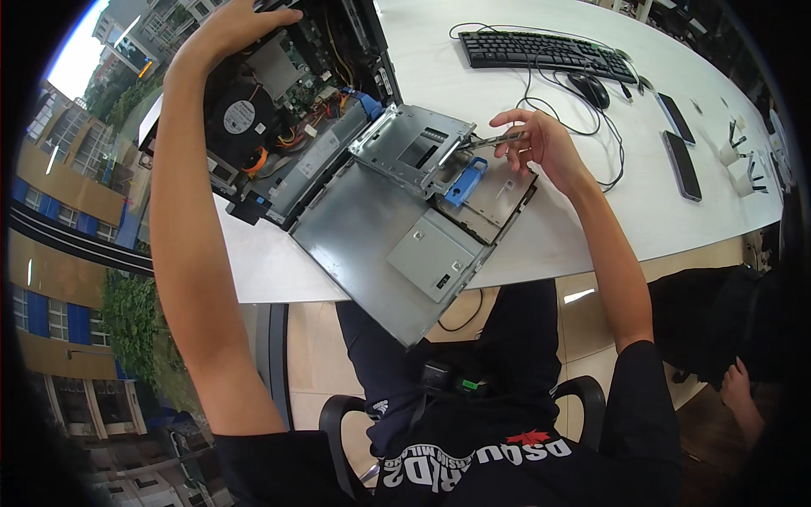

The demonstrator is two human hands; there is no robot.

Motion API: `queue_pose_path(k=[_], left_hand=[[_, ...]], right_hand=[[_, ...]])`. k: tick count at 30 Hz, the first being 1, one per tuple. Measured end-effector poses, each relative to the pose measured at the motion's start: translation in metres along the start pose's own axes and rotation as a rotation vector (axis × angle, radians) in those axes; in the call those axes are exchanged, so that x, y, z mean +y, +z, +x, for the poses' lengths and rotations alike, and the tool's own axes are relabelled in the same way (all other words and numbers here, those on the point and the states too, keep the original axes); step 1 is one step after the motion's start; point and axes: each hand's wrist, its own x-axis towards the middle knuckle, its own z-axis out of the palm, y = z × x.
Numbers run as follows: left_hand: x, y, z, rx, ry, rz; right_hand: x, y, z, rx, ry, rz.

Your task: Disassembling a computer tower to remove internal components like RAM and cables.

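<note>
An open desktop computer case [308, 169] stands at the left of the white table, its fan, cables and boards showing. My left hand [241, 29] grips the case's far upper edge; the frame's top cuts off part of it. Hinged out toward me is a metal side panel [359, 237], which overhangs the table edge. A perforated metal drive bracket [414, 148] with a blue plastic latch [465, 182] sits on it. Between the fingers of my right hand [541, 148] is a slim metal tool [494, 141], its tip at the bracket's right edge; its exact kind is unclear.
Beyond my right hand lie a black keyboard [549, 52] and a mouse [589, 90] with looping cables. Two dark phone-like slabs [682, 165] and small holders with pens [743, 182] are at the right. Another person's hand [737, 384] shows at the lower right.
</note>
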Motion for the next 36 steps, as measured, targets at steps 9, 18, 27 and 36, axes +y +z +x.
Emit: queue_pose_path(k=[9, 18, 27, 36], left_hand=[[-0.018, 0.009, 0.015, 0.009, -0.007, -0.001], [-0.019, 0.012, 0.019, 0.014, 0.051, 0.024], [-0.016, 0.006, 0.015, -0.006, 0.022, 0.005], [-0.016, 0.008, 0.013, -0.011, -0.001, 0.016]], right_hand=[[-0.001, 0.003, -0.001, -0.108, 0.008, 0.002], [-0.004, 0.008, -0.006, -0.157, 0.048, -0.064], [-0.020, 0.023, -0.013, -0.240, 0.099, -0.179], [-0.019, 0.027, -0.013, -0.264, 0.152, -0.175]])
